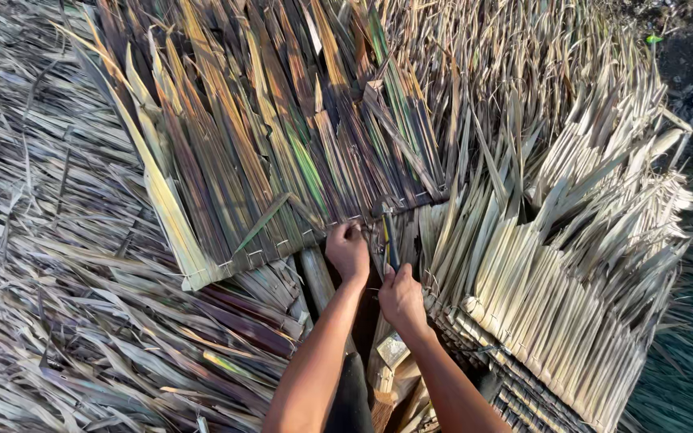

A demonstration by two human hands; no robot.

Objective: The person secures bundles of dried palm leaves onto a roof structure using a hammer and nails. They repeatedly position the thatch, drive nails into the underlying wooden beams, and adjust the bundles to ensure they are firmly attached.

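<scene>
Head view: at lower centre the left hand (348, 251) closes its grip on the stitched lower edge of the dark green-brown woven palm-leaf panel (282, 136), pinning it over the pale dry leaf panel (555, 273). Just below and right of it, the right hand (401, 298) grips a thin dark tool (390, 240) at that seam. Loose thatch (58, 281) crowds the left; open ground shows only at the far right edge.

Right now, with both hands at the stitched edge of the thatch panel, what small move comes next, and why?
Probably push the tool on through the panel at its stitched edge. The right hand holds the tool, tip at the end of the stitch row, while the left hand pinches that edge just beside it, so the leaves look braced there.
</scene>
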